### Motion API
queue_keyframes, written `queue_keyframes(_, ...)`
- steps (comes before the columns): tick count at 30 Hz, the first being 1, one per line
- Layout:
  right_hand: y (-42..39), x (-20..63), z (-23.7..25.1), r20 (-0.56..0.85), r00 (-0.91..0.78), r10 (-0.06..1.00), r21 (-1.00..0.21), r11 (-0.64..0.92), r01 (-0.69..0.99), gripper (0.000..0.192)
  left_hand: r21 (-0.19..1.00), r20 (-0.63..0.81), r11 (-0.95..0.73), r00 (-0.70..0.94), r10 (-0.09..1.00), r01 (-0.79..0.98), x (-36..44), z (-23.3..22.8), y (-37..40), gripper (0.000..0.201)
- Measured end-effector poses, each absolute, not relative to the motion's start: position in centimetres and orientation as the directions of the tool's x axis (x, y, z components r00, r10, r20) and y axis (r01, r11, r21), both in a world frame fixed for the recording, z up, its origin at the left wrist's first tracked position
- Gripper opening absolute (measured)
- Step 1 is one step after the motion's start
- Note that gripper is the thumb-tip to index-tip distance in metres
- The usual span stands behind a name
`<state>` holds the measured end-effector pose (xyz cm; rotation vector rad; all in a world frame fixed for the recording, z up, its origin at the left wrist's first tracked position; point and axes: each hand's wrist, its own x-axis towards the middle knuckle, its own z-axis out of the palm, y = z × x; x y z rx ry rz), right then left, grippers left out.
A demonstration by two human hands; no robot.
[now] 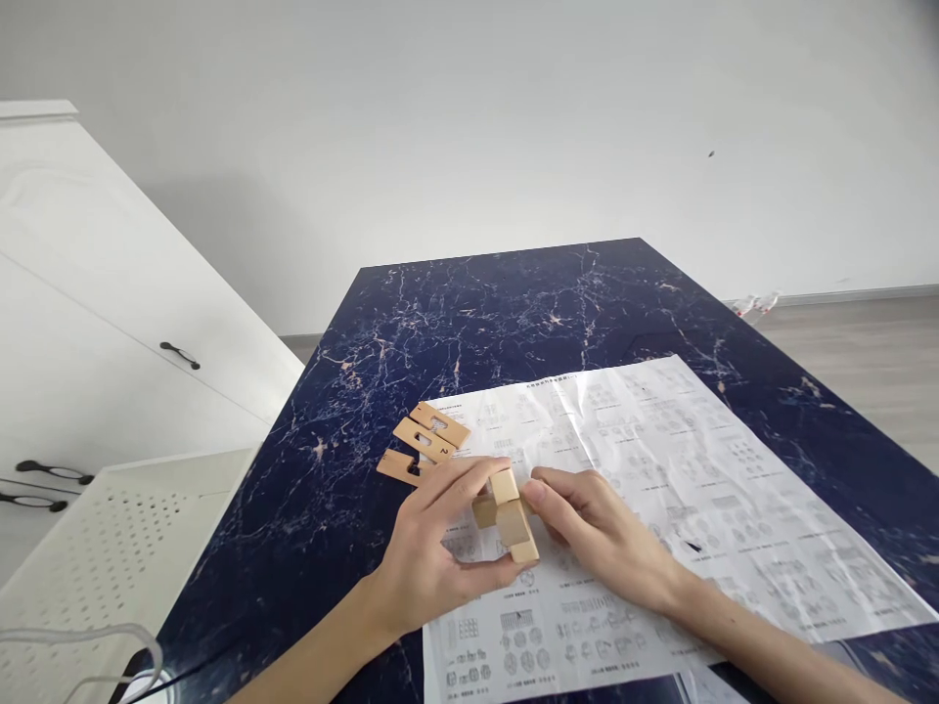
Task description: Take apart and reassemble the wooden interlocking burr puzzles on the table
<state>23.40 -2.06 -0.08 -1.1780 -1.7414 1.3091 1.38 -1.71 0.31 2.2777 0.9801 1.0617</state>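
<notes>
A partly assembled wooden block puzzle (508,513) of interlocked light-wood bars sits between both my hands, just above a printed instruction sheet (696,469). My left hand (432,557) grips it from the left, thumb below and fingers over the top. My right hand (598,528) pinches it from the right with fingertips. Three loose notched wooden pieces (425,443) lie side by side at the sheet's upper left corner, just beyond my left fingers.
The sheet lies on a dark blue marbled table (514,313). A white cabinet with dark handles (110,332) stands to the left, a white perforated surface (124,548) in front of it, and a white cable (95,645) at bottom left. Wood floor at right.
</notes>
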Motion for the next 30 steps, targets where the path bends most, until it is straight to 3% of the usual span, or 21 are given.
queue_keyframes(10, -2.2, 23.4, -0.6, 0.088, -0.373, 0.924, -0.946, 0.195, 0.259, 0.058, 0.726, 0.357, -0.547, 0.450, 0.818, 0.418, 1.4, -0.1, -1.8, 0.071)
queue_keyframes(30, -2.0, 23.5, -0.4, -0.007, -0.383, 0.924, -0.929, 0.136, 0.343, 0.048, 0.647, 0.386, -0.597, 0.471, 0.793, 0.474, 1.1, -0.6, -1.8, 0.077)
